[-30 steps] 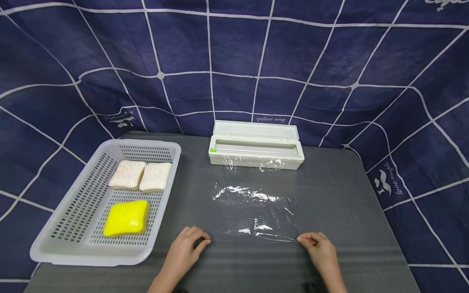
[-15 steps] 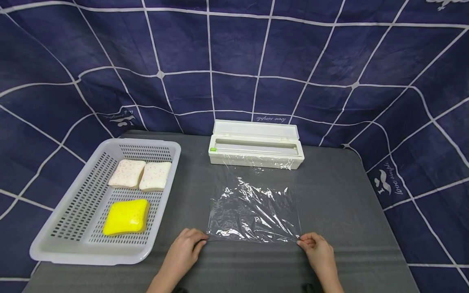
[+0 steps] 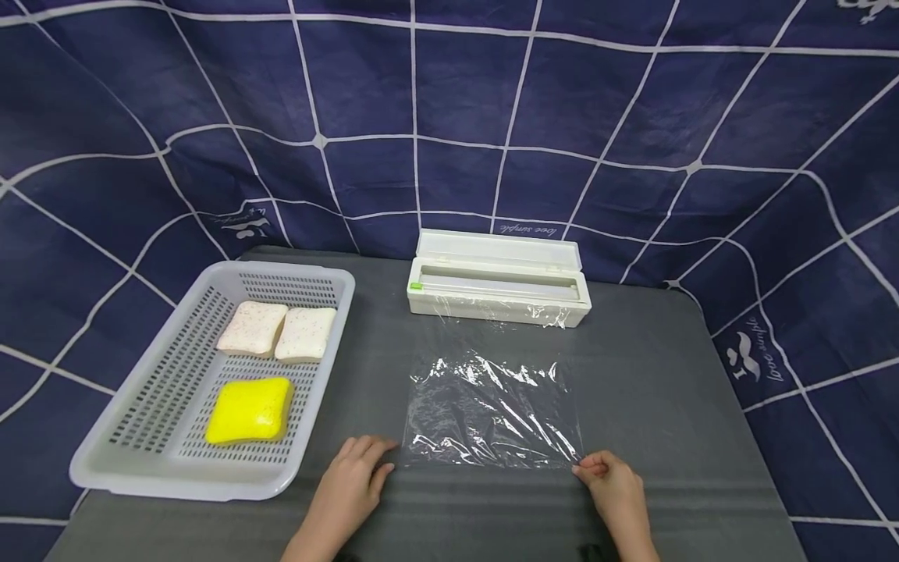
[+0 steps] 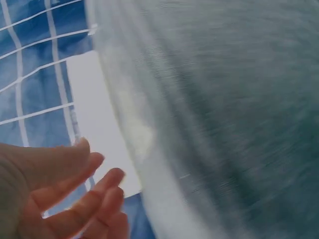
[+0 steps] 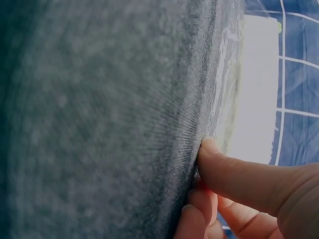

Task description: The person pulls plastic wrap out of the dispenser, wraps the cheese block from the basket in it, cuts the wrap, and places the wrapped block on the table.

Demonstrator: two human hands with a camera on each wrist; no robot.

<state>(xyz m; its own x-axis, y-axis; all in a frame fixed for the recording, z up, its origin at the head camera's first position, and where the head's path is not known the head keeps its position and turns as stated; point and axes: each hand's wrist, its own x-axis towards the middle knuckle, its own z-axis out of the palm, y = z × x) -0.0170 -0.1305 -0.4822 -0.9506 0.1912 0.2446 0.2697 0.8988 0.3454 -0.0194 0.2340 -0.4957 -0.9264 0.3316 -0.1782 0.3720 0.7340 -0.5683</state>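
Observation:
A sheet of clear cling film (image 3: 485, 414) lies over the grey table, running forward from a white cling film dispenser (image 3: 500, 306) whose lid is raised. My right hand (image 3: 614, 492) pinches the near right corner of the film between thumb and fingers, seen closer in the right wrist view with the thumb (image 5: 239, 174) on top. Just left of the near left corner is my left hand (image 3: 351, 488), its fingertips a little apart from the film's edge. In the left wrist view its thumb and fingers (image 4: 89, 204) are relaxed, with a gap between them.
On the left stands a pale grey plastic basket (image 3: 333, 343). Inside are two speckled white sponge-like blocks, one of them nearer the wall (image 3: 253, 328), and a yellow block (image 3: 250, 410). A navy checked cloth (image 3: 449, 101) hangs behind and beside the table.
The film came down flatter with more creases showing. My left hand moved to the film's left corner, then came slightly off it. The right hand still pinches its corner. The head view shifted slightly.

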